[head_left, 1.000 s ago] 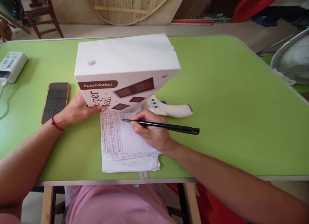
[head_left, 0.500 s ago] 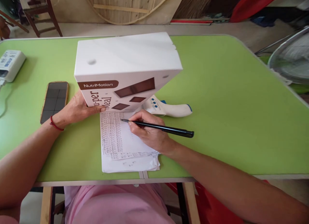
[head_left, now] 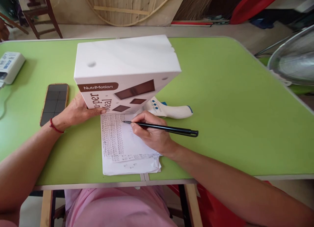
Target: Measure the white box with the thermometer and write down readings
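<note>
My right hand (head_left: 153,132) is closed around a black pen (head_left: 171,128) in a writing grip, the tip on or just over a sheet of paper (head_left: 139,147). Dense rows of small handwriting cover the sheet's left part, and more white paper lies beneath it. My left hand (head_left: 78,110) grips the lower left edge of a white NutriMotion box (head_left: 125,58), thumb on the printed front, other fingers mostly hidden. The box stands over the sheet's upper end. Behind my right hand lies a white handheld device (head_left: 175,111) with blue buttons, partly covered by the box.
On the green table (head_left: 228,106), a smartphone (head_left: 54,103) lies left of the box. A white power adapter (head_left: 11,67) with a cable sits at the far left. Beyond the right edge stands a fan (head_left: 294,58); a wooden chair (head_left: 40,14) is at the back left.
The camera view has shifted slightly, so the box and table appear a little further left. The pen's rear end has swung up slightly; both hands keep their grips.
</note>
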Tool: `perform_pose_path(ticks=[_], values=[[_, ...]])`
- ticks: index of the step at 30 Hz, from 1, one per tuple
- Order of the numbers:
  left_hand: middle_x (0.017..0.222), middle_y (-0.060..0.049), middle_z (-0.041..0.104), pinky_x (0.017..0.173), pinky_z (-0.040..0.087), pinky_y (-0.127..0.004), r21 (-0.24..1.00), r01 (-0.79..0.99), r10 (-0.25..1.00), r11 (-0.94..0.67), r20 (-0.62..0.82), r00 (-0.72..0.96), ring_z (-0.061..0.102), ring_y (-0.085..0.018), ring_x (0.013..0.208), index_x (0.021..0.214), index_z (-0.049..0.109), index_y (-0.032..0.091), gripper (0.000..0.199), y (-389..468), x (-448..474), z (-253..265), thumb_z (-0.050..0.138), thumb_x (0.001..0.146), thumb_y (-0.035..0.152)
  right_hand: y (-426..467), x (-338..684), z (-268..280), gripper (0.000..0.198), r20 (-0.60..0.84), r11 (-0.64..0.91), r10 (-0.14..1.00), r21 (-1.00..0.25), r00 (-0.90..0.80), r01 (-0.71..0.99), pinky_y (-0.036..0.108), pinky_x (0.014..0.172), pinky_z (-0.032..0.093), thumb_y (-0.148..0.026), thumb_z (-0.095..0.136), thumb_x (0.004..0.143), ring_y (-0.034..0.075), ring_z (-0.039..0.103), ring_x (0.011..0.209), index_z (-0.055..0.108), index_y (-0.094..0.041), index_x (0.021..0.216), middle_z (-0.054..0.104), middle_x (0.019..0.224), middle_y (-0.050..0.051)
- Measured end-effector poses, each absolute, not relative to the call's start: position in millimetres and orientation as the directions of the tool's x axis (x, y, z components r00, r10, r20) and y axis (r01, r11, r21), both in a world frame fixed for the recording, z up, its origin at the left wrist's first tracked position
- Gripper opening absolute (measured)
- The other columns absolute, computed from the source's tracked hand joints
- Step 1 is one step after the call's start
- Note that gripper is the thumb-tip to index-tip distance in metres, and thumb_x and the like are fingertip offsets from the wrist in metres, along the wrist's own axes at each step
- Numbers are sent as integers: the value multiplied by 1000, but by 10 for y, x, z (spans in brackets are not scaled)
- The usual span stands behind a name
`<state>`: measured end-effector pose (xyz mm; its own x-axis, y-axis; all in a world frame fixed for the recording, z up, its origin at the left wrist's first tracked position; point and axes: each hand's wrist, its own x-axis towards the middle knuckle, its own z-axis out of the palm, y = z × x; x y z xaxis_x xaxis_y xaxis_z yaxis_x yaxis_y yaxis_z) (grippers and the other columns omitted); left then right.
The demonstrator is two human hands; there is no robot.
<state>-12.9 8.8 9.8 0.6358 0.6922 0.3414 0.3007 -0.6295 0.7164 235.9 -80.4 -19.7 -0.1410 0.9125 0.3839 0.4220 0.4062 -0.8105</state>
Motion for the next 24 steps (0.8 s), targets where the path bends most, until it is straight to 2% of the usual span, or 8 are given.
perform_pose_path(ticks=[4,12,24], values=[[107,-8,69,99,54,-45,713,315,697,-627,333,635,63,-29,110,109,64,21,41,86,-128,105,71,84,52,-801,2358,-198,11,376,398,916,-799,-142,451,22,45,42,-19,59,81,10,51,48,53,-24,73,59,57,-5],[107,-9,70,99,54,-44,746,284,711,-603,340,615,64,-29,110,107,66,20,42,80,-114,103,73,82,54,-804,2354,-172,12,361,403,915,-820,-179,406,20,42,36,-17,57,79,8,44,44,51,-23,71,54,54,-7],[107,-9,70,98,55,-44,756,292,717,-586,314,623,65,-29,107,108,66,19,46,69,-112,131,72,82,56,-806,2369,-195,12,371,408,912,-797,-172,446,21,43,39,-19,58,82,9,46,45,50,-24,73,55,55,-7]])
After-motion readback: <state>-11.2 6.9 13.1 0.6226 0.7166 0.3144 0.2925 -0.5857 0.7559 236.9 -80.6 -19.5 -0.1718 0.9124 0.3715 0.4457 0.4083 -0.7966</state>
